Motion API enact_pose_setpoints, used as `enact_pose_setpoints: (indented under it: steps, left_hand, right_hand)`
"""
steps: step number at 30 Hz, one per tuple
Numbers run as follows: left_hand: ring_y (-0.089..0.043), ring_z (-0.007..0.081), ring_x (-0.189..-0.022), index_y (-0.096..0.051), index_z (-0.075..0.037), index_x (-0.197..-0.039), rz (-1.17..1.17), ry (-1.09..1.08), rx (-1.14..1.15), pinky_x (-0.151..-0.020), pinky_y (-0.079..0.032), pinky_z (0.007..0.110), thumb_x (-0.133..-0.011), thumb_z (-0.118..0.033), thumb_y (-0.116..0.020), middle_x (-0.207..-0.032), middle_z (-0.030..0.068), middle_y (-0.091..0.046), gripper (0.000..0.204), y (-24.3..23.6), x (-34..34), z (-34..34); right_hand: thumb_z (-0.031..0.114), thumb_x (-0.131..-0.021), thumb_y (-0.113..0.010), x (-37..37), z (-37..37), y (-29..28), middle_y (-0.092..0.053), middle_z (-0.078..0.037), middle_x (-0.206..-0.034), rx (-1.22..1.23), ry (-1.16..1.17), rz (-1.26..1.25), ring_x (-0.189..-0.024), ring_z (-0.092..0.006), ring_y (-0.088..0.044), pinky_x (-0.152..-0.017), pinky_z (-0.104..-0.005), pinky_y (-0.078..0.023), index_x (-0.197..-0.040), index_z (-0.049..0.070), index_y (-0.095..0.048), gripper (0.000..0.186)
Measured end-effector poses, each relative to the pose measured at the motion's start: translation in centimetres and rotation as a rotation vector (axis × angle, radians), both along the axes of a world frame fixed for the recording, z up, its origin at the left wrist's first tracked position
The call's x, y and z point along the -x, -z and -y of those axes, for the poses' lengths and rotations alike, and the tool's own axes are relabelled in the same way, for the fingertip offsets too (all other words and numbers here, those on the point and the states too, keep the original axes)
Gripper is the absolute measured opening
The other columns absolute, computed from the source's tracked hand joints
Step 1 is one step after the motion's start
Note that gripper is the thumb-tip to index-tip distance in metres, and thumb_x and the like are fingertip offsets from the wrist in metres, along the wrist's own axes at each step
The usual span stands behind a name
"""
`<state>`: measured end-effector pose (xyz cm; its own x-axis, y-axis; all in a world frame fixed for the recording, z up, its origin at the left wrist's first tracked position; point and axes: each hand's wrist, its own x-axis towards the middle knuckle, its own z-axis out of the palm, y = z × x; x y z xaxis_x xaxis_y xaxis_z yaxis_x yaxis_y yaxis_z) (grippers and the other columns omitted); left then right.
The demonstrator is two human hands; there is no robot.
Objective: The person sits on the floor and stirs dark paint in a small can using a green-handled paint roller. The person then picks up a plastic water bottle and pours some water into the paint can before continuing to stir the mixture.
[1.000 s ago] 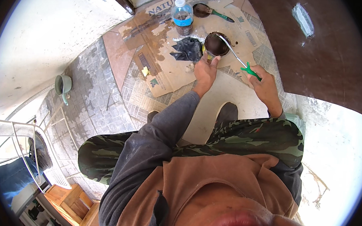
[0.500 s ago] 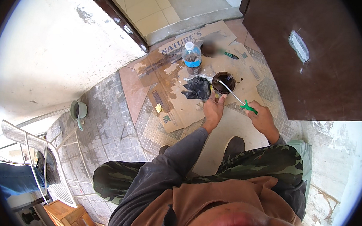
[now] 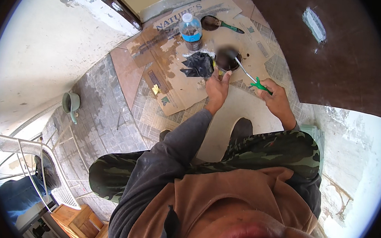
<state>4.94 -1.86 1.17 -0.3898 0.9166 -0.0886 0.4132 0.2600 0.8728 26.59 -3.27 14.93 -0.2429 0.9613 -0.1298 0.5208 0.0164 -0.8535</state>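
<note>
Left hand (image 3: 217,92) fingers pinch paint can (image 3: 221,70), presumably steadying it; right hand (image 3: 279,100) fingers wrap green-handled roller (image 3: 261,86) angled into it.

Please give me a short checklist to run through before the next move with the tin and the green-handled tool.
1. Left hand on the tin: ok, thumb and fingers are at its near side.
2. Right hand on the green-handled tool: ok, closed around the handle.
3. Tool's far end: cannot tell, it reaches into the tin, where the picture is blurred.
4. Bottle upright and capped: ok.
5. Free space left of the tin: not ok, crumpled black material lies right beside it.
6. Brush away from both hands: ok, it lies beyond the tin.
</note>
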Motion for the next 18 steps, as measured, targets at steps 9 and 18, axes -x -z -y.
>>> enact_pose_setpoints:
  steps: [9,18]
  left_hand:
    - [-0.068,0.0199,-0.064,-0.060,0.011,-0.142,0.061,-0.002,0.033,-0.063,-0.052,0.038,-0.094,-0.043,-0.081,-0.072,0.0167,-0.071,0.076,-0.7,0.1,0.1]
    - [-0.067,0.0175,-0.062,-0.059,0.010,-0.144,0.063,-0.012,0.013,-0.061,-0.051,0.037,-0.093,-0.042,-0.082,-0.072,0.0144,-0.073,0.076,-0.1,0.0,-0.1]
  right_hand:
    - [0.006,-0.096,-0.067,0.1,0.3,-2.2,-0.070,-0.003,-0.090,0.185,0.111,-0.103,-0.081,-0.0104,-0.059,-0.075,-0.0296,-0.049,-0.116,0.001,-0.069,0.020]
    - [0.007,-0.098,-0.064,0.2,-0.1,0.0,-0.066,0.000,-0.083,0.090,0.088,-0.068,-0.066,-0.0045,-0.052,-0.059,-0.0238,-0.042,-0.117,0.004,-0.070,0.020]
